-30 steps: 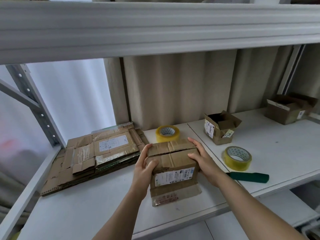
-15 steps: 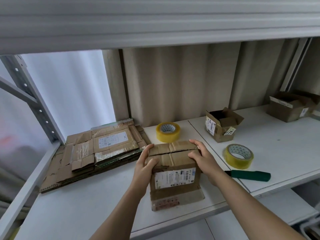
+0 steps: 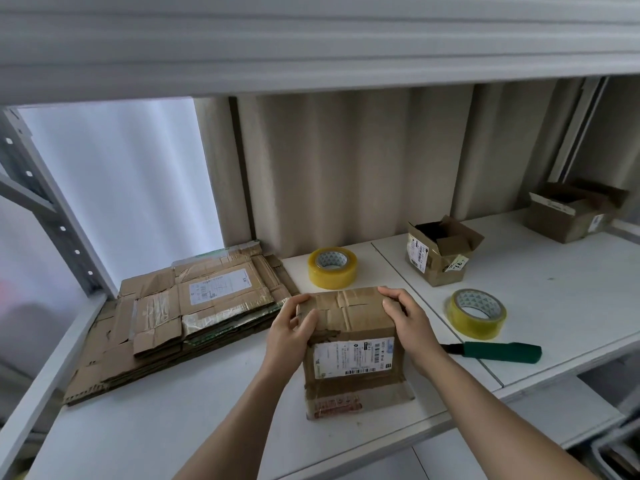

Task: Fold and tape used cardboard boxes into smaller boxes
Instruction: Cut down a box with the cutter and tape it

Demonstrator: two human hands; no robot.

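— Position of the cardboard box (image 3: 349,337)?
— Standing on the white shelf (image 3: 180,420), near its front edge, label facing the camera.
— Hands?
— Left hand (image 3: 291,332) grips its upper left corner; right hand (image 3: 410,322) grips the upper right, fingers curled over the closed top flaps.
— Surroundings?
— Flattened cartons (image 3: 180,313) left; tape roll (image 3: 332,267) behind; a second roll (image 3: 476,313) and green-handled knife (image 3: 498,351) right.

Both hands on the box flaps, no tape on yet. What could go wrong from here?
1. Both the left hand and the right hand pin the top flaps of the box; reaching for a tape roll means letting go with one, so the flaps may spring open.
2. The box sits near the shelf front edge, with a loose bottom flap sticking out; pressing down could tip or slide it off.
3. The knife lies beside the right wrist, easy to bump.
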